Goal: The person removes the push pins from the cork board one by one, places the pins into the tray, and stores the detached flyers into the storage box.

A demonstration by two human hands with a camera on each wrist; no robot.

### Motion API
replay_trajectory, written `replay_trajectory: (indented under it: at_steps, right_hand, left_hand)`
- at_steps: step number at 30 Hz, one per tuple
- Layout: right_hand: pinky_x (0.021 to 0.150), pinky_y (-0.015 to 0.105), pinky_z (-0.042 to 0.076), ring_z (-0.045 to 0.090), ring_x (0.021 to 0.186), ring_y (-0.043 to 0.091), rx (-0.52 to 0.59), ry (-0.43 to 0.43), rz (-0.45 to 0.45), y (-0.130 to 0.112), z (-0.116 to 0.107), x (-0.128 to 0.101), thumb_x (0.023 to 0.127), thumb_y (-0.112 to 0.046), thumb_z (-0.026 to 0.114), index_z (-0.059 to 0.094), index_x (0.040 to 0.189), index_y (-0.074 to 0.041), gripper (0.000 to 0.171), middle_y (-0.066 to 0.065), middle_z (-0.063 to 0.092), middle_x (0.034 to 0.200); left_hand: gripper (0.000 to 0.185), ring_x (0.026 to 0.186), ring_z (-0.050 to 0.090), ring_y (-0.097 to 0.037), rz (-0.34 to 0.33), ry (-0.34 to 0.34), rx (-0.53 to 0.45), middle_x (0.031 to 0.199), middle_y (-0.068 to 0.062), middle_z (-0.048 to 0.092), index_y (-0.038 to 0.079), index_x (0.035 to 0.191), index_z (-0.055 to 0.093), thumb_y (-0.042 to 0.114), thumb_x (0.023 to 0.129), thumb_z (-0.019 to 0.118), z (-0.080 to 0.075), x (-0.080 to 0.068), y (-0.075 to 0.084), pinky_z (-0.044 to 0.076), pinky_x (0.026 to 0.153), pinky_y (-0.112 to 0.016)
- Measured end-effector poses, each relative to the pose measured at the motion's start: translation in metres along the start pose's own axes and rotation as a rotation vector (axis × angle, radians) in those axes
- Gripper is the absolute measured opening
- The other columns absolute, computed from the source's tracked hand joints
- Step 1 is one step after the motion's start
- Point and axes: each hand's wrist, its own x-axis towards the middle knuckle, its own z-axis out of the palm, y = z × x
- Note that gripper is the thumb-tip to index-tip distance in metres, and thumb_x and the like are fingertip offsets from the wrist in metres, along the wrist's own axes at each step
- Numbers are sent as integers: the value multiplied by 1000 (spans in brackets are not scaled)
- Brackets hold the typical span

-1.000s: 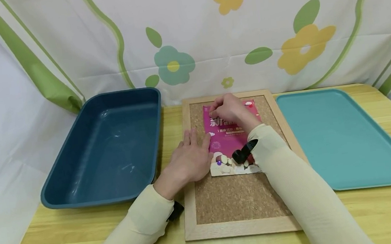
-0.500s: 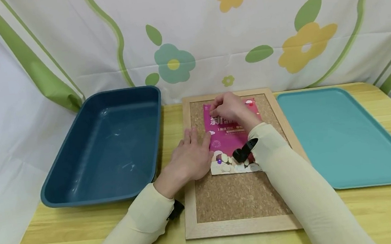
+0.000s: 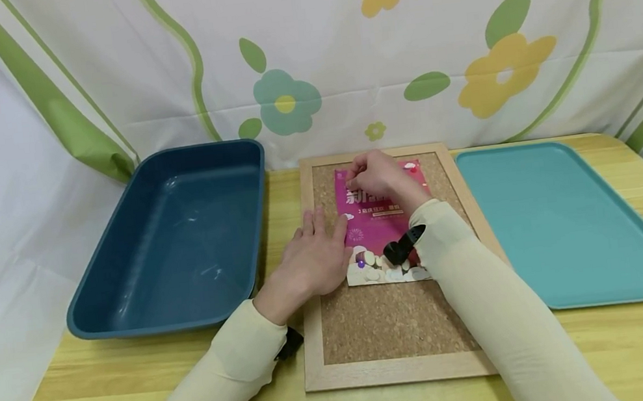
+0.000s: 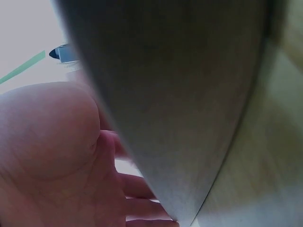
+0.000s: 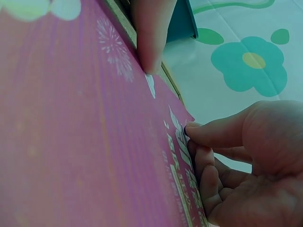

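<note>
A pink flyer point(image 3: 378, 232) with printed characters lies on a wood-framed cork board point(image 3: 393, 323). Near the flyer's top left corner my right hand point(image 3: 376, 175) pinches a small dark pushpin point(image 5: 185, 130) between thumb and curled fingers, its tip hidden against the paper. A purple pushpin point(image 3: 361, 264) sits at the flyer's lower left. My left hand point(image 3: 316, 263) rests with straight fingers across the board's left frame, its thumb on the flyer's left edge. From below, the left wrist view has the palm point(image 4: 52, 137) beside the frame's side.
A deep dark blue tub point(image 3: 169, 262) stands on the wooden table point(image 3: 158, 381) to the left of the board. A flat teal tray point(image 3: 571, 226) lies on the right. Behind them hangs a white curtain point(image 3: 335, 49) with printed flowers.
The head view has shifted slightly, so everything sits a little higher in it. Both hands keep their places on the flyer and board.
</note>
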Motion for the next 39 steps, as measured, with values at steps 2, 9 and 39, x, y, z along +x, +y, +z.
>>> replay_trajectory:
  at_steps: [2,9,39]
  right_hand:
    - [72,33,47,57,86,23,4,-4,-2,0,0,-1,102,-19,70,74,101,-11,9,9,67,100]
    - [78,34,46,56,94,24,35,-33,1,0,-2,-1,104,-18,67,72,104,-9,10,10,65,105]
    - [79,33,45,56,95,23,8,-17,-23,0,-3,-4,106,-19,63,69,107,-8,12,11,64,108]
  left_hand:
    - [66,165,10,-47,0,2,1,177,-27,11,17,172,21,43,114,40,0,-1,0,29,131,-55]
    - [67,165,10,-47,-6,1,1,177,-27,11,18,172,21,44,113,41,0,-1,0,29,131,-56]
    - [66,166,8,-46,-7,-9,-2,178,-26,8,18,172,19,43,114,39,0,0,0,28,131,-56]
